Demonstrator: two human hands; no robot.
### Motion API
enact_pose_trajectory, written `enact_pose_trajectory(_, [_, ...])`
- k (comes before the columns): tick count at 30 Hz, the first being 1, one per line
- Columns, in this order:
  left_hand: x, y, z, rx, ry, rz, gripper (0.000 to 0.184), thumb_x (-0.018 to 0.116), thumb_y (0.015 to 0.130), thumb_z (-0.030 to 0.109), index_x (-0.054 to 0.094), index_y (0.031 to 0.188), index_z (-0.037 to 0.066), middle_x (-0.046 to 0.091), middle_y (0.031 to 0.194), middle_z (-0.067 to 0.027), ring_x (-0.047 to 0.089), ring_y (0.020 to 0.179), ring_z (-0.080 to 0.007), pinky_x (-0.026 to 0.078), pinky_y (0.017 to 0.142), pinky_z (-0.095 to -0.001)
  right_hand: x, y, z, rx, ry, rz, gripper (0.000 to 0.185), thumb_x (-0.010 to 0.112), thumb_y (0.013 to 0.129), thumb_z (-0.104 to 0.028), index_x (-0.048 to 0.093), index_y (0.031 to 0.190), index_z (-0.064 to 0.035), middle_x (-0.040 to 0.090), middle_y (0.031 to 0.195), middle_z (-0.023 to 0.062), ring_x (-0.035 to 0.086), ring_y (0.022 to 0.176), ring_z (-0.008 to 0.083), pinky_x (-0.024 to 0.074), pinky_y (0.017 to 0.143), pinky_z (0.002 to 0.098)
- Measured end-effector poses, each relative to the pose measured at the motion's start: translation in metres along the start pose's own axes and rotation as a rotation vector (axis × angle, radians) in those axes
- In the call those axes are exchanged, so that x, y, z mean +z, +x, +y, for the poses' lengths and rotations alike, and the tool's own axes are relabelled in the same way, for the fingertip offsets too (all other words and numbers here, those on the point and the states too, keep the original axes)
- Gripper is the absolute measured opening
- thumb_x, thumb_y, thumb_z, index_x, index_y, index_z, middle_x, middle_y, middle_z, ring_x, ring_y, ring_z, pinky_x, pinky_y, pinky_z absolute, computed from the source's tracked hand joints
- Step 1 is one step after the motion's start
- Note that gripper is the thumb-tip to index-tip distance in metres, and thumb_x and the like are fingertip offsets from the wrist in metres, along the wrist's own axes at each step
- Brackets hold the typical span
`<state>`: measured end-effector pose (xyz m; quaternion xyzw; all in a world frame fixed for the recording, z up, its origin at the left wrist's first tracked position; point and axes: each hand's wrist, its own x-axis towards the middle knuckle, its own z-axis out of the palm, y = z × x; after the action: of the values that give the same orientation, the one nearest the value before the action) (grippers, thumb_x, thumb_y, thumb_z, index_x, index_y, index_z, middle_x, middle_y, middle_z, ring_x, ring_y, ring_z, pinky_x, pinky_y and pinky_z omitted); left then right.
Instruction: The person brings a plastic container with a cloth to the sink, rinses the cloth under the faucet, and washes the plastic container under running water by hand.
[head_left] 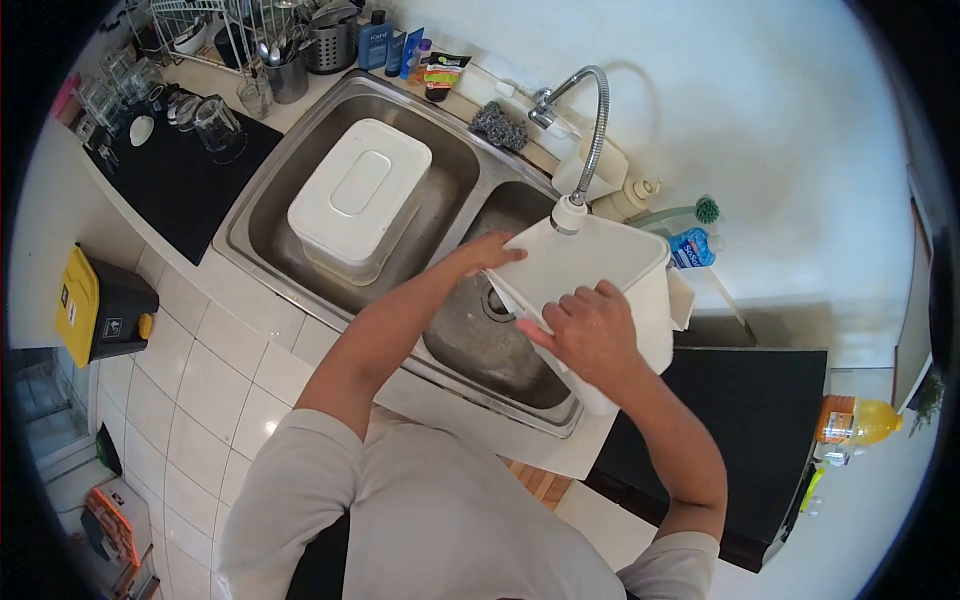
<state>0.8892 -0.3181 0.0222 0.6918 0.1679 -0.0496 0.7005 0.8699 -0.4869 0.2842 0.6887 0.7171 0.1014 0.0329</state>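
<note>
A large white plastic container (pixel 650 310) is tilted over the right basin of the steel sink (pixel 480 355), beneath the faucet's showerhead (pixel 568 214). My left hand (pixel 492 253) grips its left rim, thumb over the edge. At the container's near side is my right hand (pixel 590 335), fingers curled with something pink showing at its left; what it holds there is too small to name. Upside down in the left basin lies a white lidded box (pixel 360 195).
Bottles (pixel 375 42), a steel-wool scrubber (pixel 498 126) and a soap dispenser (pixel 628 199) line the wall behind the sink. Glasses (pixel 215 125) stand on a black mat at the left. A black surface (pixel 740 430) lies at the right, beside a yellow bottle (pixel 860 420).
</note>
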Motion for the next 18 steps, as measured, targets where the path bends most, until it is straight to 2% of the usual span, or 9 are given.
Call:
enact_pose_trajectory(2, [-0.016, -0.013, 0.016, 0.029, 0.066, 0.096, 0.048, 0.06, 0.09, 0.043, 0.061, 0.117, 0.003, 0.065, 0.102, -0.0138, 0.062, 0.089, -0.0214, 0.049, 0.078, -0.0351, 0.009, -0.012, -0.009, 0.007, 0.017, 0.03, 0.042, 0.071, 0.077, -0.038, 0.051, 0.054, -0.0105, 0.051, 0.05, 0.0026, 0.054, 0.051, 0.0192, 0.0365, 0.055, 0.0329])
enact_pose_trajectory(3, [-0.019, 0.02, -0.024, 0.202, 0.113, 0.155, 0.046, 0.058, 0.09, 0.044, 0.064, 0.112, 0.003, 0.066, 0.099, -0.0156, 0.063, 0.085, -0.0224, 0.049, 0.077, -0.0367, 0.011, -0.017, -0.013, 0.027, 0.025, 0.014, 0.04, 0.071, 0.078, -0.037, 0.05, 0.056, -0.0105, 0.052, 0.052, 0.0025, 0.054, 0.054, 0.0187, 0.0363, 0.055, 0.0327])
enact_pose_trajectory(6, [-0.039, -0.003, 0.017, 0.099, 0.272, 0.18, 0.054, 0.053, 0.089, 0.053, 0.066, 0.106, 0.003, 0.065, 0.107, -0.0205, 0.062, 0.098, -0.035, 0.048, 0.083, -0.0417, 0.028, -0.035, -0.023, 0.079, 0.044, -0.021, 0.037, 0.071, 0.079, -0.036, 0.051, 0.06, -0.0107, 0.054, 0.056, 0.0024, 0.055, 0.057, 0.0173, 0.0371, 0.055, 0.0331])
enact_pose_trajectory(7, [-0.041, 0.012, 0.001, 0.169, 0.341, 0.233, 0.053, 0.052, 0.09, 0.051, 0.066, 0.102, 0.002, 0.065, 0.105, -0.021, 0.061, 0.098, -0.0384, 0.047, 0.084, -0.0453, 0.036, -0.041, -0.025, 0.103, 0.059, -0.039, 0.036, 0.07, 0.079, -0.036, 0.052, 0.061, -0.0102, 0.055, 0.058, 0.0031, 0.055, 0.058, 0.0183, 0.038, 0.056, 0.0335])
enact_pose_trajectory(9, [-0.046, 0.01, 0.009, 0.197, 0.538, 0.275, 0.049, 0.051, 0.092, 0.048, 0.065, 0.101, 0.002, 0.065, 0.101, -0.0214, 0.061, 0.096, -0.0399, 0.047, 0.083, -0.0477, 0.05, -0.052, -0.027, 0.153, 0.093, -0.076, 0.035, 0.069, 0.08, -0.036, 0.053, 0.064, -0.0093, 0.057, 0.061, 0.0045, 0.056, 0.06, 0.0205, 0.0397, 0.058, 0.0343])
enact_pose_trajectory(12, [-0.045, 0.01, 0.004, 0.219, 0.712, 0.369, 0.043, 0.049, 0.094, 0.042, 0.064, 0.099, 0.001, 0.066, 0.095, -0.0219, 0.062, 0.093, -0.0401, 0.048, 0.082, -0.05, 0.052, -0.061, -0.016, 0.207, 0.351, -0.198, 0.03, 0.064, 0.085, -0.03, 0.056, 0.069, -0.006, 0.059, 0.065, 0.0093, 0.058, 0.064, 0.0284, 0.0437, 0.062, 0.0388])
enact_pose_trajectory(15, [-0.039, -0.002, 0.011, 0.156, 0.835, 0.34, 0.038, 0.047, 0.095, 0.034, 0.062, 0.1, -0.001, 0.066, 0.091, -0.0229, 0.062, 0.09, -0.0407, 0.048, 0.08, -0.0504, 0.093, -0.075, 0.01, 0.463, 0.775, -0.34, 0.027, 0.054, 0.09, -0.027, 0.06, 0.081, -0.0021, 0.06, 0.071, 0.0158, 0.061, 0.076, 0.0355, 0.046, 0.073, 0.0474])
enact_pose_trajectory(17, [-0.033, -0.016, 0.03, 0.112, 0.886, 0.315, 0.033, 0.048, 0.094, 0.029, 0.061, 0.097, -0.001, 0.066, 0.089, -0.023, 0.064, 0.088, -0.0397, 0.05, 0.079, -0.0489, 0.129, -0.071, 0.025, 0.424, 0.603, -0.211, 0.019, 0.05, 0.09, -0.018, 0.058, 0.093, -0.0005, 0.061, 0.086, 0.019, 0.06, 0.087, 0.0376, 0.0462, 0.078, 0.05])
enact_pose_trajectory(18, [-0.027, -0.025, 0.038, 0.098, 0.89, 0.327, 0.03, 0.05, 0.093, 0.026, 0.061, 0.093, -0.002, 0.066, 0.088, -0.0227, 0.065, 0.087, -0.0383, 0.051, 0.078, -0.0476, 0.15, -0.063, 0.034, 0.432, 0.552, -0.261, 0.02, 0.05, 0.089, -0.017, 0.057, 0.097, -0.0003, 0.061, 0.093, 0.0197, 0.06, 0.089, 0.0378, 0.0469, 0.079, 0.0496])
